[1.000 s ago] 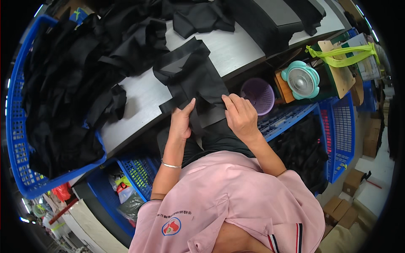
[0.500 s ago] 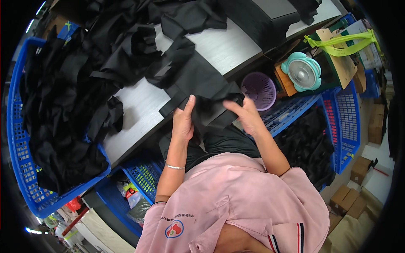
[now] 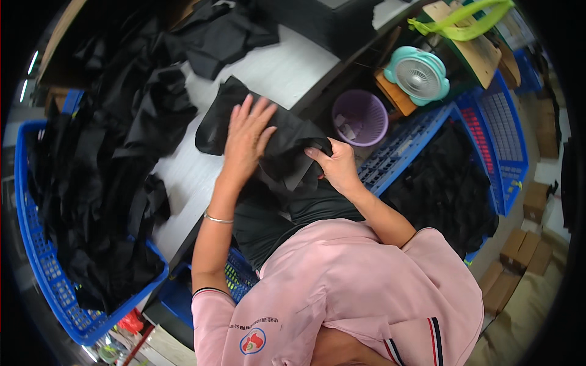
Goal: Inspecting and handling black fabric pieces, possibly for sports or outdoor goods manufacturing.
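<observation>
1. Black cloth piece (image 3: 268, 143): it lies on the pale table (image 3: 287, 73), at the near edge, directly under and between your two hands. Its near end hangs off the edge toward your lap.
2. Long axis: it runs from the far-left end, near the middle of the table, down to the near-right corner at the edge. The pinched corner points toward you and to the right.
3. Left hand (image 3: 246, 135): open and flat, fingers spread, palm pressing on the cloth's middle. This hand is nearer to the bulk of the piece.
4. Right hand (image 3: 334, 166): closed on the cloth's near-right corner, thumb and fingers pinching a fold just off the table edge.
5. The two hands sit close together along the cloth's axis, left farther out on the table, right closer to your body.
6. Outward: a heap of black cloth (image 3: 128, 122) covers the table's left side and spills into a blue basket (image 3: 43, 268) on your left.
7. To your right, below the table: a purple basket (image 3: 360, 118), a teal fan (image 3: 417, 73), and a blue crate (image 3: 488, 134) holding more black cloth.
</observation>
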Demonstrator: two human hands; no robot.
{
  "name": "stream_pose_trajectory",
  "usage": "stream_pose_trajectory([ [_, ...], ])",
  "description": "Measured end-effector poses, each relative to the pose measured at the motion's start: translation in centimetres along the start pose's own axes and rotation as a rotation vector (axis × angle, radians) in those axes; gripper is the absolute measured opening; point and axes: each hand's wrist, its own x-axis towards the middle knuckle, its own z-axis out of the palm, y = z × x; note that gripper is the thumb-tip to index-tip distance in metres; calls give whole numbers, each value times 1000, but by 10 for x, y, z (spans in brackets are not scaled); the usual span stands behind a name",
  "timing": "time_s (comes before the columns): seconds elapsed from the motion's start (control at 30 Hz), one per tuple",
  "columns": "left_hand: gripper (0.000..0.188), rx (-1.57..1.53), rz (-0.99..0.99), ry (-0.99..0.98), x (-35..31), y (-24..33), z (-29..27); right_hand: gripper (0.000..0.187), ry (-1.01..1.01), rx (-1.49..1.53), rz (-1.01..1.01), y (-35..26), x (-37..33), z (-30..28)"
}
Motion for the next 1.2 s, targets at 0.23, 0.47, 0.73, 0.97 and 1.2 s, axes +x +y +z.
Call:
stream_pose_trajectory([
  [0.23, 69, 77, -141, 115, -23, -22, 14, 17, 71, 358, 79, 14, 1, -9],
  [0.47, 13, -343, -365, 610, -102, 79, 14, 22, 74, 473, 108, 20, -13, -14],
  [0.73, 42, -1537, -1030, 662, -105, 53, 33, 40, -183, -57, -24, 23, -60, -16],
  [0.97, 40, -1568, -1012, 562, -101, 61, 16, 58, -498, 360, 233, -14, -38, -64],
  [1.2, 45, -1740, -885, 299, -126, 63, 16, 16, -515, 160, 321, -31, -7, -30],
])
